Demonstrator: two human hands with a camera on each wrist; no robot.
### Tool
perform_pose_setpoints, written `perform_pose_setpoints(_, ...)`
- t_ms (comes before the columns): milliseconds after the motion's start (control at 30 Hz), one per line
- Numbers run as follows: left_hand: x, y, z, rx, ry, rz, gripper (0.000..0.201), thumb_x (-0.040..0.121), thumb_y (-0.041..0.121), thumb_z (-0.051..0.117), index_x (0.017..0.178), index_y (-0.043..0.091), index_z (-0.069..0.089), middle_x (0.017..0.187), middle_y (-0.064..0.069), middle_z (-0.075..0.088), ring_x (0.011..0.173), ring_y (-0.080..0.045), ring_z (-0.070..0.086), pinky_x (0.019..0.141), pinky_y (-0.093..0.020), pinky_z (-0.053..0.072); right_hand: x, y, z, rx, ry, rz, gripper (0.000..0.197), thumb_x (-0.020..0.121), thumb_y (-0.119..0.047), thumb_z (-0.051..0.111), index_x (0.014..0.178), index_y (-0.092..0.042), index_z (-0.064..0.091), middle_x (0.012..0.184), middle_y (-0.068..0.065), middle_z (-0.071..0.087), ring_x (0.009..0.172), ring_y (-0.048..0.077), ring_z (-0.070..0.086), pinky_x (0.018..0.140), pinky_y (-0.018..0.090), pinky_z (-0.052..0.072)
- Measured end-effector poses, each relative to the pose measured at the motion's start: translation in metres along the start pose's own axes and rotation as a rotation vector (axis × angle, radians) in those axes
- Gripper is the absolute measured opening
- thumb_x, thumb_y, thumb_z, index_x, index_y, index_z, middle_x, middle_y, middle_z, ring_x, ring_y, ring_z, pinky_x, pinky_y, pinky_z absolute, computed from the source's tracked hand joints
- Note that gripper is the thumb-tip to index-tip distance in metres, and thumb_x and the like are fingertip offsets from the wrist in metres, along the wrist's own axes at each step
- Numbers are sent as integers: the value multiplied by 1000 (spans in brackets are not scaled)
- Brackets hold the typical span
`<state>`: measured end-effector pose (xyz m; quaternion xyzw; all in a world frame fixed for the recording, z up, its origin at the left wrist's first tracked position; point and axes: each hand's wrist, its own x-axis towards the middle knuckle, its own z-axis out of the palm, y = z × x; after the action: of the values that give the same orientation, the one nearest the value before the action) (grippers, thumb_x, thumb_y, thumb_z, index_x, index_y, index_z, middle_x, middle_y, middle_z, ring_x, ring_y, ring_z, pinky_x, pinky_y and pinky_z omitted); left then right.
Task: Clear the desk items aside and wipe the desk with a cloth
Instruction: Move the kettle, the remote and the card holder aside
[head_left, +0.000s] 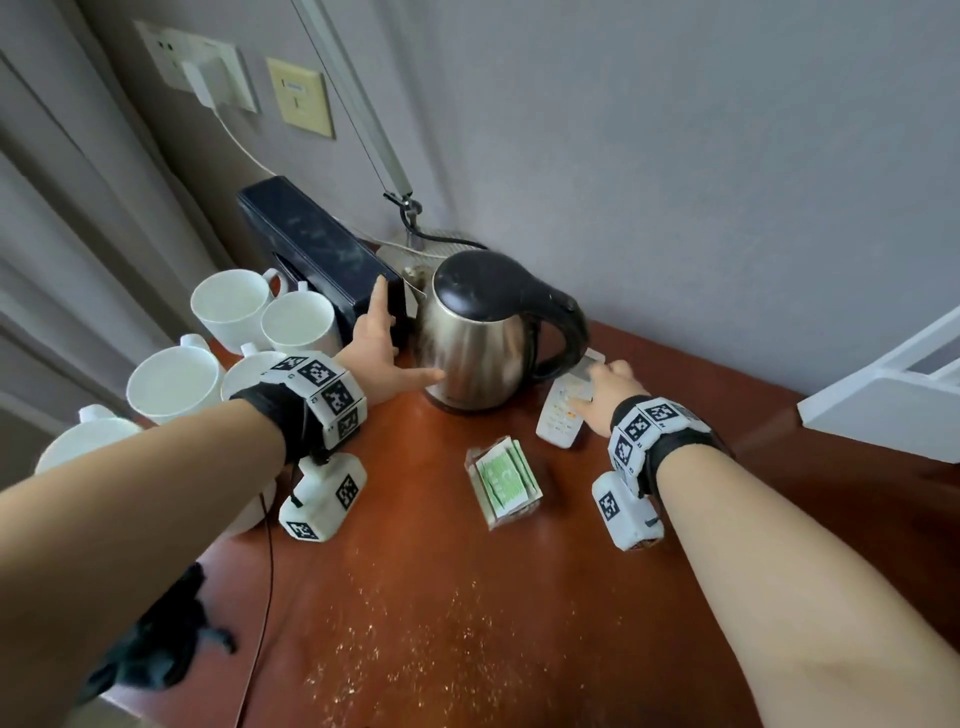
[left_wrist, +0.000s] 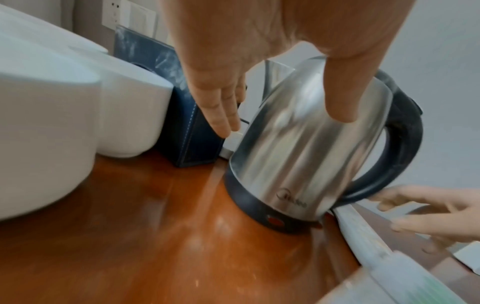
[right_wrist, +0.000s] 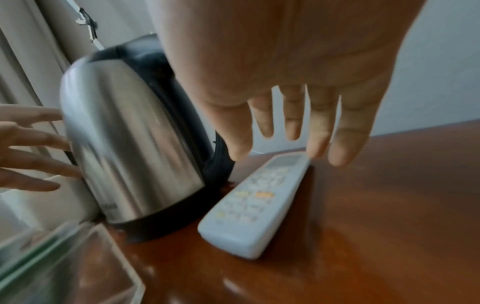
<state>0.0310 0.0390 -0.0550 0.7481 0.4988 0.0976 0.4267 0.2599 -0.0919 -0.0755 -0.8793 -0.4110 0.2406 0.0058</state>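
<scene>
A steel kettle (head_left: 478, 332) (left_wrist: 306, 156) (right_wrist: 135, 148) with a black lid and handle stands at the back of the red-brown desk (head_left: 415, 571). My left hand (head_left: 387, 348) (left_wrist: 259, 51) is spread at its left side, thumb along the kettle's front, fingers straight up between the kettle and a black box (head_left: 322, 254). My right hand (head_left: 602, 387) (right_wrist: 285, 72) hovers flat, fingers straight, over the far end of a white remote (head_left: 563, 410) (right_wrist: 254, 203) lying right of the kettle; I cannot tell whether it touches. A dark cloth-like thing (head_left: 161, 639) hangs at the desk's near left corner.
Several white mugs (head_left: 234, 306) (left_wrist: 46, 123) crowd the desk's left side. A clear holder of green sachets (head_left: 504, 480) (right_wrist: 64, 267) stands in the middle. Pale crumbs (head_left: 415, 649) speckle the front. A lamp arm (head_left: 363, 119) rises behind the kettle; a white frame (head_left: 893, 395) stands right.
</scene>
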Motion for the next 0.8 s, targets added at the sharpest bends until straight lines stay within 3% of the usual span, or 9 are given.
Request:
perform_pose_setpoints(133, -24, -5, 26, 83, -36, -94, 121, 74, 36, 76, 147, 20, -20, 151, -16, 20, 134, -29, 37, 111, -42, 33, -1, -5, 19, -54, -46, -154, 39, 96, -28, 45, 135, -30, 47, 142, 8, 30, 127, 31, 35, 105, 36, 32)
perform_pose_setpoints(267, -57, 9, 54, 373, -169, -29, 104, 75, 51, 70, 149, 19, 5, 149, -9, 24, 137, -27, 30, 109, -35, 28, -8, -10, 31, -124, -61, -199, 33, 94, -37, 47, 124, -32, 58, 148, 5, 28, 134, 30, 23, 111, 34, 23)
perform_pose_setpoints(333, -70, 13, 72, 520, -266, 67, 103, 72, 57, 68, 148, 22, 9, 148, -6, 24, 136, -26, 28, 109, -37, 29, -14, -8, 34, -140, -63, -189, 27, 92, -39, 50, 113, -30, 65, 144, 3, 30, 130, 29, 25, 107, 35, 28)
perform_pose_setpoints(433, -76, 13, 97, 693, -381, 142, 105, 72, 56, 69, 148, 34, -1, 151, -3, 14, 139, -25, 20, 109, -42, 33, -21, 3, 36, -146, -53, -204, 15, 89, -35, 58, 95, -26, 68, 133, 0, 36, 121, 24, 31, 97, 33, 35)
perform_pose_setpoints(500, -76, 14, 109, 778, -388, 160, 100, 76, 49, 69, 147, 39, -1, 152, -3, 10, 138, -26, 18, 107, -42, 35, -24, 10, 37, -129, -34, -194, 10, 88, -26, 61, 97, -21, 61, 129, 1, 37, 118, 23, 33, 93, 34, 40)
perform_pose_setpoints(633, -76, 6, 121, 756, -289, 153, 80, 82, 32, 66, 142, 36, 13, 146, -8, 14, 130, -29, 25, 101, -39, 40, -26, 22, 42, -23, 48, -35, 47, 82, -9, 61, 122, -19, 39, 132, 7, 31, 116, 28, 39, 89, 35, 42)
perform_pose_setpoints(700, -81, 0, 121, 746, -258, 126, 76, 83, 31, 64, 139, 35, 14, 142, -8, 21, 127, -27, 27, 97, -38, 42, -28, 29, 42, 23, 14, 46, 61, 80, -11, 63, 130, -20, 30, 130, 11, 37, 113, 31, 47, 91, 37, 43)
perform_pose_setpoints(800, -90, -9, 111, 739, -221, 84, 73, 82, 35, 64, 137, 35, 16, 132, -5, 31, 120, -23, 33, 91, -36, 43, -32, 37, 38, -30, -57, 45, 70, 78, -15, 64, 134, -19, 22, 121, 15, 48, 104, 32, 54, 88, 40, 48)
